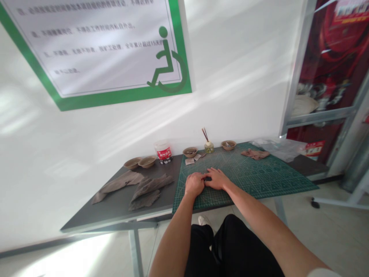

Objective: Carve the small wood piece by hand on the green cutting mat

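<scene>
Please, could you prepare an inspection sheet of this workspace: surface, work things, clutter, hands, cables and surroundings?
Surface: dark table, green gridded mat on it.
Work things: small dark item at the right hand; too small to identify.
Clutter: grey-brown cloths, four bowls, red-labelled tub, reed diffuser, pinkish cloth, clear plastic.
Hands: left hand close beside the right, over the mat; grip unclear.
Cables: nothing seen.
Surroundings: green-bordered sign on the wall; metal-framed cabinet at the picture's right.

The left grip and right grip meet at a small dark piece over the green mat.
</scene>
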Demonstrator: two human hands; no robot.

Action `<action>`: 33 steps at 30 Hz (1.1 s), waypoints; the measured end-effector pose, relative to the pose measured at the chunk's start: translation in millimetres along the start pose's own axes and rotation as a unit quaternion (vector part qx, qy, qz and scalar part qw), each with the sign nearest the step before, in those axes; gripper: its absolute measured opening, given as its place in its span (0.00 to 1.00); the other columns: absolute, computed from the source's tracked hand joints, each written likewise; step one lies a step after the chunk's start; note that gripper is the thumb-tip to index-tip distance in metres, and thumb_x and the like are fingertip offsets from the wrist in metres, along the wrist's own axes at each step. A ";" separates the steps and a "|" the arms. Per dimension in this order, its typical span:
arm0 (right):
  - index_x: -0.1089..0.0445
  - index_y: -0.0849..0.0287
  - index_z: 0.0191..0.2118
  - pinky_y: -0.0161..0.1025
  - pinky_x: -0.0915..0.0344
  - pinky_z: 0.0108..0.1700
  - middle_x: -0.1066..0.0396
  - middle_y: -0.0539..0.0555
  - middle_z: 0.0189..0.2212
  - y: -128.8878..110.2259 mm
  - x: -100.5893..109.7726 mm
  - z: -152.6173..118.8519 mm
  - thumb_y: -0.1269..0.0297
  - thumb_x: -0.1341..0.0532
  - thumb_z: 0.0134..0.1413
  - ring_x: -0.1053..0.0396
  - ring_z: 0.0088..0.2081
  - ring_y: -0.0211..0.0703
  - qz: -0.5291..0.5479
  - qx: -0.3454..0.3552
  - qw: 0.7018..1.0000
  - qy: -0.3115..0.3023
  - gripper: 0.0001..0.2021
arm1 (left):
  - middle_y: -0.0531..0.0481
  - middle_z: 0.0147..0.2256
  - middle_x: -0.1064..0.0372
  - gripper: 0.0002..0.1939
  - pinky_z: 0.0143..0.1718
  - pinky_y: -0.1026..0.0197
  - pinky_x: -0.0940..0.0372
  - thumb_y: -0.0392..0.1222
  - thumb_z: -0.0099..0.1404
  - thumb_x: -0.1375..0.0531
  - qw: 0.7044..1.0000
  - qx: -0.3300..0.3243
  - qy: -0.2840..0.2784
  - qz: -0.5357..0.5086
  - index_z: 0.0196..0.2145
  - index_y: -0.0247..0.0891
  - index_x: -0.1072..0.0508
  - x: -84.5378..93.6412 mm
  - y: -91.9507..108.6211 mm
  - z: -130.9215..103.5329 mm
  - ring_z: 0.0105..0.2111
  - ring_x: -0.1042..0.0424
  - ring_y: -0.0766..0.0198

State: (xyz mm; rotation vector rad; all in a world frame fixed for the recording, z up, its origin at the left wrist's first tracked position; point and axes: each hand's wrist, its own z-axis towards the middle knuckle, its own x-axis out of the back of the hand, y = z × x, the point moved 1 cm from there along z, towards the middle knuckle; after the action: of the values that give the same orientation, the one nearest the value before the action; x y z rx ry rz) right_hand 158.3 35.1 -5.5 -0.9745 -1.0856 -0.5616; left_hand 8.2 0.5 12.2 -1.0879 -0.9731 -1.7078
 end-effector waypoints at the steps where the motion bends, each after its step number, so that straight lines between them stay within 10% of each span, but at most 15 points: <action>1: 0.39 0.46 0.56 0.54 0.64 0.60 0.53 0.53 0.63 0.1 0.0 0.1 0.48 0.44 0.48 0.59 0.63 0.53 0.000 0.000 1.000 0.000 0.28 | 0.53 0.43 0.28 0.17 0.54 0.60 0.47 0.37 0.61 0.50 1.000 0.005 0.004 0.001 0.41 0.48 0.25 0.3 0.4 -0.6 0.49 0.36 0.64; 33: 0.40 0.50 0.58 0.53 0.64 0.60 0.53 0.55 0.63 -1.7 1.3 -1.5 0.46 0.44 0.47 0.59 0.63 0.53 0.000 -0.001 1.000 0.000 0.31 | 0.50 0.41 0.28 0.14 0.46 0.63 0.42 0.39 0.63 0.50 0.999 0.041 0.033 0.009 0.39 0.45 0.25 -4.3 -3.3 0.8 0.44 0.33 0.63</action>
State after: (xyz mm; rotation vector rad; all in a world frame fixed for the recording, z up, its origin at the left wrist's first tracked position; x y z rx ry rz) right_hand 158.2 33.0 -3.8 -0.9766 -1.0850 -0.5638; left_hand 6.4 3.4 7.9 -0.9782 -0.9795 -1.6645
